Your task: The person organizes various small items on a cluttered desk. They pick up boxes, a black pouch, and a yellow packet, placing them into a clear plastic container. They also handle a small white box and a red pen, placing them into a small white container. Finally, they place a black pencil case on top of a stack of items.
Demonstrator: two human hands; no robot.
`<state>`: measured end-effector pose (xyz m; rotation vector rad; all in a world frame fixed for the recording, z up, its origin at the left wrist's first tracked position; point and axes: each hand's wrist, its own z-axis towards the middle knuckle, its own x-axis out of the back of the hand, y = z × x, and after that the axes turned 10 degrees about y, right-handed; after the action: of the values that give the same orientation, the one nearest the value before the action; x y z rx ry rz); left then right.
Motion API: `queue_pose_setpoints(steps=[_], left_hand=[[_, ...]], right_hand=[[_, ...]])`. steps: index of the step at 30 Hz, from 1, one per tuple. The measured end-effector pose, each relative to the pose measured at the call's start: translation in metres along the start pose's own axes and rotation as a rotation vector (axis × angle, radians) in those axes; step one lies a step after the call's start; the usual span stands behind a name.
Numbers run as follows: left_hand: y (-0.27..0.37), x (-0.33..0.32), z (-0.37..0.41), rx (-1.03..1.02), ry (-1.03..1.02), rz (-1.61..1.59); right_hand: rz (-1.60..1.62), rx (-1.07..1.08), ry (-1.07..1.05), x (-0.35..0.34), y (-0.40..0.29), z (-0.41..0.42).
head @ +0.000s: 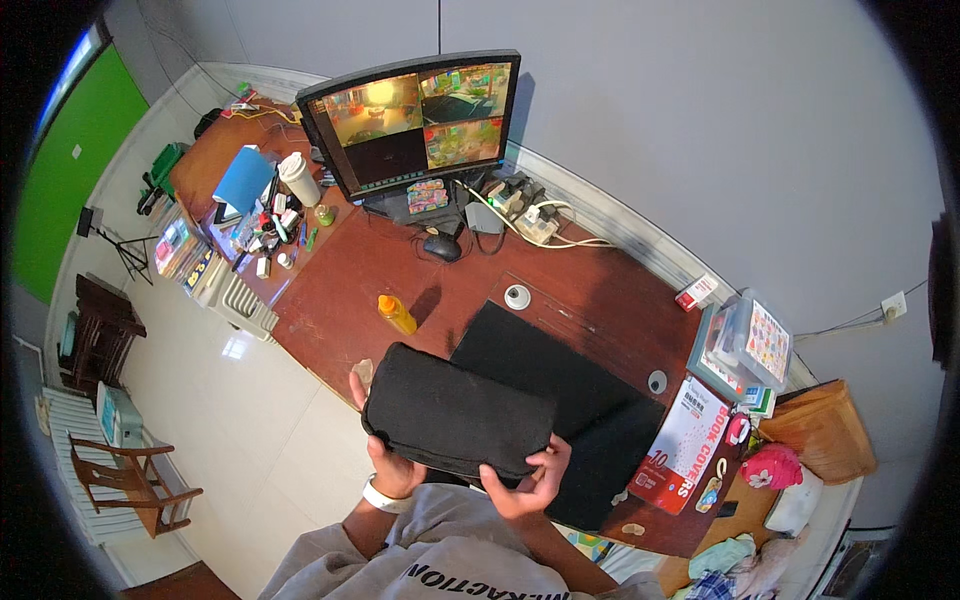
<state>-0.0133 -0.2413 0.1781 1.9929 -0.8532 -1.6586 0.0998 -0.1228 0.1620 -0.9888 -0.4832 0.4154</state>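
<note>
A black fabric zip case [459, 411] is held up in front of my body, over the near edge of the reddish-brown desk [337, 277]. My left hand [391, 461] grips its left end, fingers reaching behind it. At the lower right corner, my right hand [525, 480] holds it with the thumb in front. The case looks closed; its underside is hidden. Beyond it a black desk mat [600, 420] lies on the desk. An orange-yellow squeeze bottle [397, 315] stands farther back, to the left of the mat.
A monitor [412, 124] stands against the wall with a mouse [442, 246] before it. Power strips with cables [536, 221] lie right of it. Left are a white cup [298, 180] and stationery; right, a book-cover packet [682, 450] and plastic boxes [739, 345].
</note>
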Motion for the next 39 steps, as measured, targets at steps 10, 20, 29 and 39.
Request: queue_pose_setpoints(steps=[10,20,29,39], left_hand=[[0.005,-0.003,0.017,0.589,-0.031,0.007],[-0.008,-0.003,0.002,0.431,-0.408,0.228],[-0.034,0.035,-0.001,1.082,-0.373,0.039],[0.006,0.025,0.000,1.363,-0.442,0.252]], right_hand=[[-0.643,0.210,-0.097,0.037,-0.041,0.047],[0.402,-0.567,-0.619,0.028,-0.048,0.079],[0.028,-0.354,-0.501,0.026,-0.048,0.133],[-0.062,-0.216,-1.319,0.032,-0.028,0.198]])
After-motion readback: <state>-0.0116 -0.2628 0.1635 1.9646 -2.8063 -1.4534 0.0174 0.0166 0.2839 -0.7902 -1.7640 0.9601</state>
